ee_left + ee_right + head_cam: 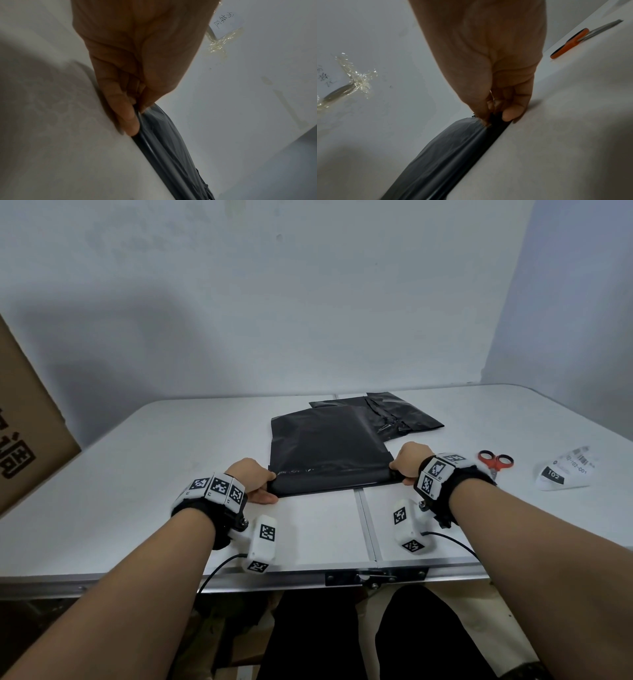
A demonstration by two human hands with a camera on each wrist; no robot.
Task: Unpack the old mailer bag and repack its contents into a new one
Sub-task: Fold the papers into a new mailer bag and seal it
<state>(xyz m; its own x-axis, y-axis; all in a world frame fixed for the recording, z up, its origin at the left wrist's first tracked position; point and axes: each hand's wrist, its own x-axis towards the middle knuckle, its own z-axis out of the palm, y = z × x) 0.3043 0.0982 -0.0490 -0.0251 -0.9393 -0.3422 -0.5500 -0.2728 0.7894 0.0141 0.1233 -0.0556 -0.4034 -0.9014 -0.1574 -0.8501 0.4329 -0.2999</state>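
Note:
A black mailer bag (325,446) lies flat in the middle of the white table (137,474), its near edge folded into a flap (332,479). My left hand (257,479) pinches the flap's left corner, thumb against fingers (130,121) on the bag (168,148). My right hand (406,462) pinches the right corner, fingers (513,112) curled on the black plastic (453,148). A second, crumpled black mailer bag (394,416) lies behind and to the right, partly under the first. The contents are hidden.
Orange-handled scissors (495,462) (570,44) and a white label sheet (565,470) lie at the right of the table. A cardboard box (27,426) leans at the far left. A metal seam (366,522) divides the tabletop. Tape residue (356,79) marks the wall.

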